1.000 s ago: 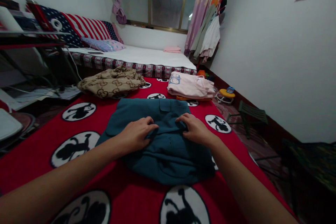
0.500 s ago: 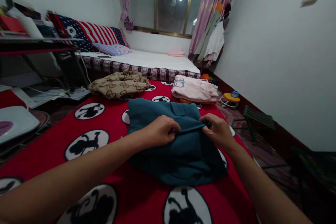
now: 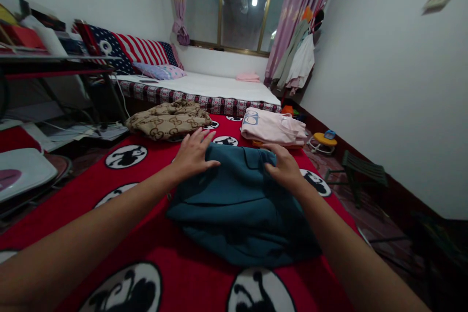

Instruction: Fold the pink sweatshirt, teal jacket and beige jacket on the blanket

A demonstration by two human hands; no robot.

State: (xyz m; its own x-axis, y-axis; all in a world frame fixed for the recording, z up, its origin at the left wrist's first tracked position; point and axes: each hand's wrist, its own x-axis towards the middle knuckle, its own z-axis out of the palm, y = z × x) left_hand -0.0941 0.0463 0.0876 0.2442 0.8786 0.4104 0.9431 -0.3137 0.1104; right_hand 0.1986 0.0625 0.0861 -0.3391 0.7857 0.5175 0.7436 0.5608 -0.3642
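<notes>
Spread open and gripping nothing that shows, my left hand (image 3: 195, 155) is at the upper left edge of the teal garment (image 3: 234, 190), near the middle of the frame. Across from it, my right hand (image 3: 287, 169) curves over the upper right corner; I cannot tell whether thumb and fingers pinch any cloth. Most of the garment lies between my hands and below them, toward the lower middle of the frame on the red blanket (image 3: 193, 278), its longer span running left to right. Neither hand is clearly nearer.
</notes>
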